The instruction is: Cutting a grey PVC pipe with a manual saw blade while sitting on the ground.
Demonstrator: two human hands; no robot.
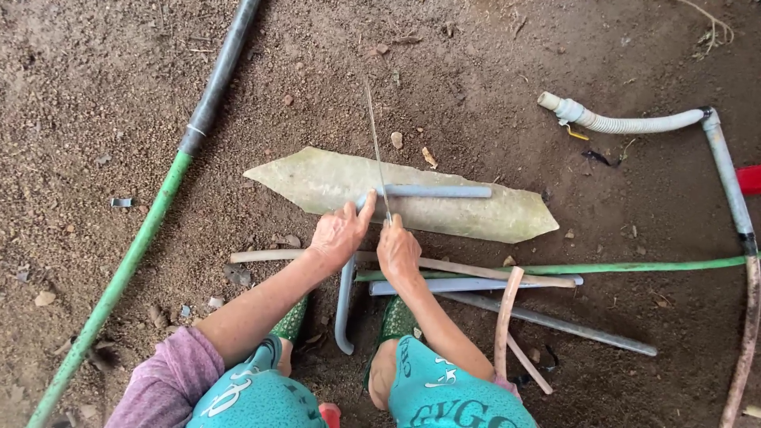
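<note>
A grey plastic pipe (444,191) lies across a flat pointed stone slab (476,214) on bare earth. My left hand (339,232) presses down on the pipe near its bent end, thumb stretched toward the cut. My right hand (398,250) grips the handle of a thin saw blade (376,143), which stands on edge across the pipe and points away from me. The pipe's curved part (344,309) runs back toward my knees.
A long green and black pole (143,238) runs diagonally on the left. Several pipes and sticks (476,281) lie just behind the hands. A white corrugated hose (626,123) joined to a grey pipe (729,182) sits at the right. Small scraps dot the dirt.
</note>
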